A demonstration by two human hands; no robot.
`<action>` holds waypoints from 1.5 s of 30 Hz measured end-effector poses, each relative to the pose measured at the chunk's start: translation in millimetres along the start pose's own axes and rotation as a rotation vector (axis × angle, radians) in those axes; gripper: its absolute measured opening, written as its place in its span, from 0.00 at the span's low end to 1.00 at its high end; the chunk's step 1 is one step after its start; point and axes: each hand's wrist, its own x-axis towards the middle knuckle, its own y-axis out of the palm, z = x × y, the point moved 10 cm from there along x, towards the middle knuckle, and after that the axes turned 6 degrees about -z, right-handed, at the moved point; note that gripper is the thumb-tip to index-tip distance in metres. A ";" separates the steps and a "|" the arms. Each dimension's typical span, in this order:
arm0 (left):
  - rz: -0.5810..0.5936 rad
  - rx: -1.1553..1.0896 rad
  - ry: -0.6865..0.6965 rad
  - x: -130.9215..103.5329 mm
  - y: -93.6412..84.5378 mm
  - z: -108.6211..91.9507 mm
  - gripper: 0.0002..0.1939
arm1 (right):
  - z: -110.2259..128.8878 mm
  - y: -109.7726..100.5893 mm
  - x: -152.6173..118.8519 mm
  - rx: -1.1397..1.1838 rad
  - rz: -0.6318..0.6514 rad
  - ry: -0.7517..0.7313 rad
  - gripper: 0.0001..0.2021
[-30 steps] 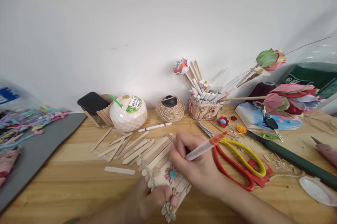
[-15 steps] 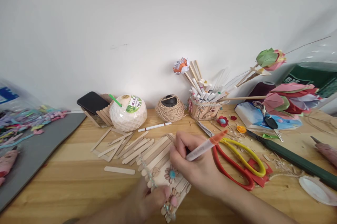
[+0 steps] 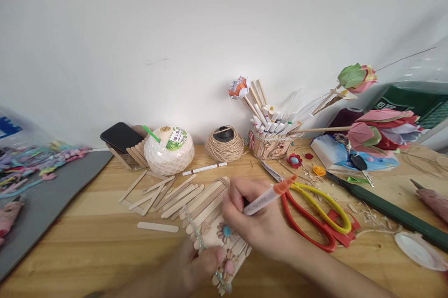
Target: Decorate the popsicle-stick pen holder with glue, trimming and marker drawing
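Observation:
My left hand [image 3: 201,263] grips the near left edge of a craft-stick piece [image 3: 206,204], its thumb lying on top. Flower shapes with a blue centre and a pink centre, and glittery trim along the edge, decorate the piece. In my right hand [image 3: 255,223] is a white marker [image 3: 261,200] with an orange end pointing up to the right. The marker's tip is hidden behind my fingers, which rest over the piece. Loose craft sticks [image 3: 157,227] lie just left of it.
Scissors [image 3: 318,214] with red and yellow handles and a green-handled cutter [image 3: 388,209] lie at right. Behind stand a white coconut [image 3: 168,155], a twine ball [image 3: 224,145] and a pot of markers [image 3: 271,141]. A grey mat [image 3: 52,195] is at left.
The whole view has shifted slightly, so everything appears a little further left. Both hands keep their hold on the craft-stick piece and the marker.

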 end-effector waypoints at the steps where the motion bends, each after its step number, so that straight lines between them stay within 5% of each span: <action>1: -0.007 0.005 -0.007 -0.5 -0.4 0.1 0.17 | -1.4 -1.1 0.0 0.012 -0.012 0.010 0.15; 9: -0.144 -0.046 -0.037 -2.2 -11.1 -0.8 0.17 | -26.3 -16.4 -2.3 0.297 -0.212 0.198 0.17; 20: -0.367 -0.248 0.156 5.0 -43.8 -34.9 0.08 | -6.2 -63.1 8.5 0.281 -0.472 0.084 0.19; 25: -0.352 -0.257 0.285 6.1 -52.1 -65.1 0.09 | -1.7 -69.8 11.7 0.323 -0.488 0.053 0.18; 34: -0.598 -0.360 0.510 4.5 -71.3 -112.8 0.06 | 13.8 -86.2 24.7 0.238 -0.423 0.024 0.19; 38: -0.668 -0.451 0.559 12.2 -66.1 -125.7 0.07 | 25.6 -88.9 35.2 0.198 -0.401 0.003 0.19; 45: -0.630 -0.558 0.589 29.3 -55.2 -147.4 0.04 | 27.4 -99.8 57.7 0.289 -0.389 0.045 0.21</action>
